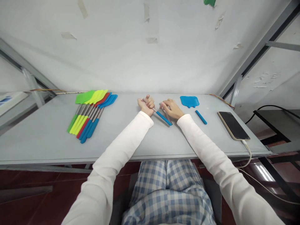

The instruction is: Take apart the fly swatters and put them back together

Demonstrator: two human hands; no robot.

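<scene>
The left hand [147, 106] is near the back edge of the surface [131, 140], its fingers curled around the metal part of a blue-gripped rod [164, 119], whose grip slants out toward the body and to the right. Just to its right, the right hand [172, 109] is bent downward, its fingers at a bare metal rod [168, 118]; whether they pinch it or only touch it, I cannot tell. The two rods come close together at their near ends, between the hands.

Behind both hands, the wall [117, 62] rises at the back edge and limits reach that way. Toward the body, a broad grey stretch runs from the hands to the front edge, above checked trousers [167, 193]. Another stretch separates the left hand from a fan of green, yellow, red and blue spatulas [87, 117] well to its left. Room is tighter beside the right hand: a blue spatula head [189, 101] and a loose blue grip [201, 117] are near its right. Farther right, a phone [234, 125] lies by the side edge, its white cable [248, 153] dropping over the front. Metal frames flank the surface, with reddish floor below.
</scene>
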